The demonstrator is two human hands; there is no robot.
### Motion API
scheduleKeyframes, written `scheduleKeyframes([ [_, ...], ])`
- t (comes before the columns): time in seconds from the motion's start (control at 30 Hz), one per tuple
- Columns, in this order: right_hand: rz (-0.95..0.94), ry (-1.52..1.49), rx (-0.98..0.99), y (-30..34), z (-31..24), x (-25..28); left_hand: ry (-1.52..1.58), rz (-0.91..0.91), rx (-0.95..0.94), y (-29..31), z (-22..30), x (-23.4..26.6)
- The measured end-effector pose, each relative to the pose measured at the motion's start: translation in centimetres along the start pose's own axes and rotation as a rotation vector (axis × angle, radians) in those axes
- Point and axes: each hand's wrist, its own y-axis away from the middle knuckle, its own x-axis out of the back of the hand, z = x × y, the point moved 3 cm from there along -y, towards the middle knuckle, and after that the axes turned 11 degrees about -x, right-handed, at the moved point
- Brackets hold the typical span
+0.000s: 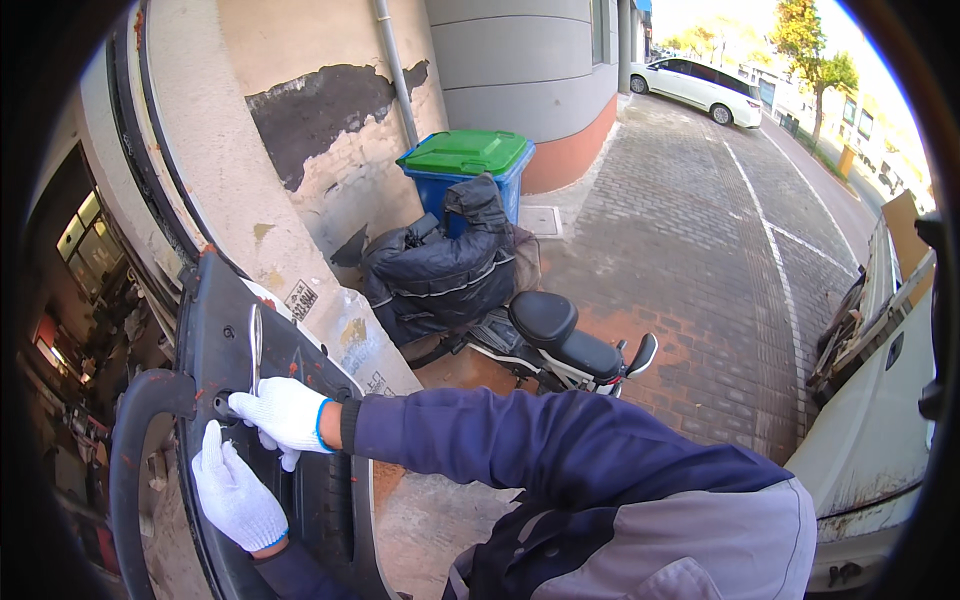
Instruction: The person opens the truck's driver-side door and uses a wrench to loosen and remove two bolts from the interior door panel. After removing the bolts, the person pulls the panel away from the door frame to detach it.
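One metal wrench (256,350) is projecting upward from the right hand (288,415), in front of one dark panel (222,310). Hands: two, both wearing white knit gloves; blue trim is showing at the right cuff. Right grip: fingers are curling closed around the wrench's lower part. Left hand (238,495): it is sitting just below the right one, fingertips pointing up beside the panel; I cannot tell how far its grip is closing or whether it is holding anything. Curved bar: one, black (128,470), arching along the panel's left side, its upper end meeting the panel near the hands.

Containers: one bin (428,188), blue; one green lid (470,152) is covering its top and hiding the contents.

Two-wheeler (580,352): one, showing two black seat sections; one dark padded cover (440,275) is draping over its front, before the bin. Pipe (395,70): one, running down a peeling wall (300,50). White van (690,88): one, standing in the background.
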Motion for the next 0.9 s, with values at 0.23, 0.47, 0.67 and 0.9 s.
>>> scheduleKeyframes([
  [0.23,0.501,0.867,0.643,0.7,-0.2,-0.8,-0.028,-0.02,0.042,-0.1,-0.3,-0.5],
  [0.47,0.014,-0.019,0.094,-0.4,0.2,-0.2,-0.007,-0.038,0.049,0.1,0.0,0.1],
  [0.67,0.495,0.755,0.588,0.2,0.0,-0.5,0.123,0.058,0.079,0.3,-0.8,-0.8],
  [0.9,0.459,0.747,0.545,-0.3,-0.4,-0.8,0.022,-0.008,0.016,0.5,-0.6,-0.2],
])
